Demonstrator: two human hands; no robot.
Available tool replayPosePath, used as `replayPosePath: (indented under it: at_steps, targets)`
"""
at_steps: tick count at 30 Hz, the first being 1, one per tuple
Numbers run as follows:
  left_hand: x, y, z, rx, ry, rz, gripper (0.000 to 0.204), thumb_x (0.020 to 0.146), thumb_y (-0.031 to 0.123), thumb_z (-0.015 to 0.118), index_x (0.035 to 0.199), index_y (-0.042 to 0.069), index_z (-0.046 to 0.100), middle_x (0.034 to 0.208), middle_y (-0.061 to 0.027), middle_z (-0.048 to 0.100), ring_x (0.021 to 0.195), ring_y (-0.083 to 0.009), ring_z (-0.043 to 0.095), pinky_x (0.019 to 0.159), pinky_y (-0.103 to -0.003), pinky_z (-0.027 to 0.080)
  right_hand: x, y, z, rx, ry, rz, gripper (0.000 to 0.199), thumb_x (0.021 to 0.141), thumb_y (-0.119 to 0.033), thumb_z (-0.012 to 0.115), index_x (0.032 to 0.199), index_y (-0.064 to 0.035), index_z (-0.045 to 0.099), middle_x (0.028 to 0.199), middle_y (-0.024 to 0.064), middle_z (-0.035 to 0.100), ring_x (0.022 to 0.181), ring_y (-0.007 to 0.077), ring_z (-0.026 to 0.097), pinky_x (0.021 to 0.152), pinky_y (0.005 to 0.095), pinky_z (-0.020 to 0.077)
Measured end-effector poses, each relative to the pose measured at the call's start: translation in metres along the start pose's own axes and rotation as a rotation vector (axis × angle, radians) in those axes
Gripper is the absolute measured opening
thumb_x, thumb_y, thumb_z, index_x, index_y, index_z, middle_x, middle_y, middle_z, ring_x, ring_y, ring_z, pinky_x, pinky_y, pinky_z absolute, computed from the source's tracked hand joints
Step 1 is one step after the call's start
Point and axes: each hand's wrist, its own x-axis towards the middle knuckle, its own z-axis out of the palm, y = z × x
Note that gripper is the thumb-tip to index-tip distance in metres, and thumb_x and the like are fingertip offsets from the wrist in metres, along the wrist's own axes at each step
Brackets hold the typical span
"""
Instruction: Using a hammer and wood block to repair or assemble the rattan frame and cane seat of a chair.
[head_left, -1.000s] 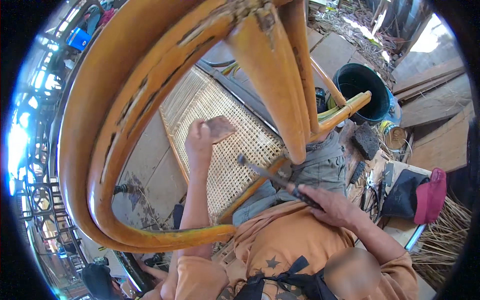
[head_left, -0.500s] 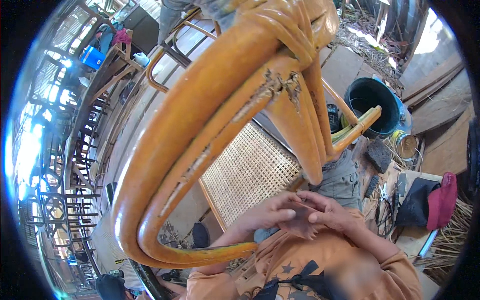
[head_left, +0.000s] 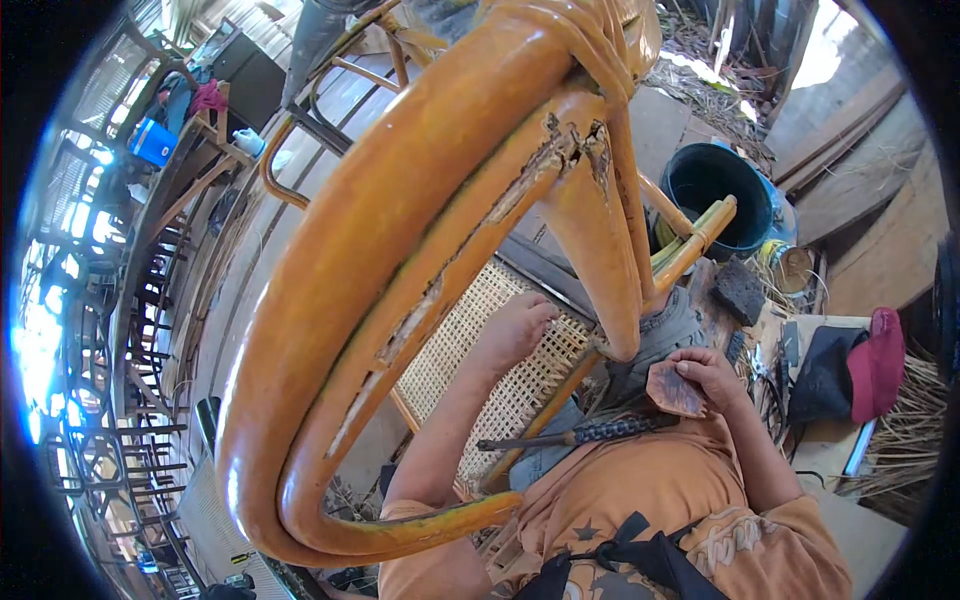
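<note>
A glossy orange-brown rattan chair frame [head_left: 340, 250] arches across the view, its inner pole cracked and splintered along one side. Through the loop shows a woven cane panel [head_left: 460, 380]. Over that panel hovers or rests my left hand [head_left: 515, 328], its fingers curled; whatever they may hold is hidden. My right hand [head_left: 712, 372], near my lap, pinches a worn reddish-brown flat piece [head_left: 675, 391] with cut corners, perhaps sandpaper. Across my lap lies a thin dark tool [head_left: 570, 435] with a blue-black wrapped handle.
At the right stand a dark green bucket [head_left: 700, 185], a dark porous block [head_left: 741, 291] and a black-and-maroon cloth item [head_left: 850, 370]. Straw-like strips [head_left: 900, 460] lie beyond. Stacked chair frames [head_left: 110, 420] line the left side, near a blue-and-white container [head_left: 153, 142].
My hands have parted: the left has moved up over the cane panel, the right outward with the reddish-brown piece. The wrapped-handle tool now shows on my lap. The view has shifted slightly.
</note>
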Motion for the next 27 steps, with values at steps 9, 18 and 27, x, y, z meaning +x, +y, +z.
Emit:
replayPosePath:
  at_steps: [9, 18, 27]
  targets:
    - [0.000, 0.001, -0.003, 0.131, -0.102, 0.167, 0.012, 0.073, 0.007, 0.056, 0.085, 0.007, 0.057, 0.083, -0.0082, 0.056, 0.078, -0.0280, 0.059, 0.065, -0.038, 0.050, 0.007, -0.006, 0.003, 0.090, 0.032, 0.043, 0.018, 0.083, -0.008, 0.062, 0.100, -0.0007, 0.062, 0.088, 0.0029, 0.065, 0.074, 0.0098, 0.062, 0.070, 0.0235, 0.0508]
    - [0.004, -0.002, -0.001, 0.210, -0.184, 0.246, 0.012, 0.074, 0.007, 0.053, 0.086, 0.007, 0.052, 0.083, -0.0086, 0.054, 0.079, -0.0260, 0.058, 0.064, -0.036, 0.050, 0.010, -0.007, 0.001, 0.088, 0.048, 0.057, 0.017, 0.084, -0.007, 0.060, 0.100, -0.0001, 0.061, 0.087, 0.0049, 0.065, 0.073, 0.0116, 0.063, 0.068, 0.0259, 0.0529]
    - [-0.015, 0.010, 0.009, 0.133, -0.025, -0.041, 0.019, 0.074, 0.008, 0.057, 0.093, 0.008, 0.054, 0.095, -0.0090, 0.060, 0.091, -0.0278, 0.059, 0.074, -0.037, 0.050, 0.013, -0.006, 0.000, 0.154, 0.007, 0.050, 0.015, 0.082, -0.005, 0.060, 0.096, -0.0004, 0.060, 0.086, 0.0062, 0.065, 0.073, 0.0147, 0.064, 0.069, 0.0271, 0.0542]
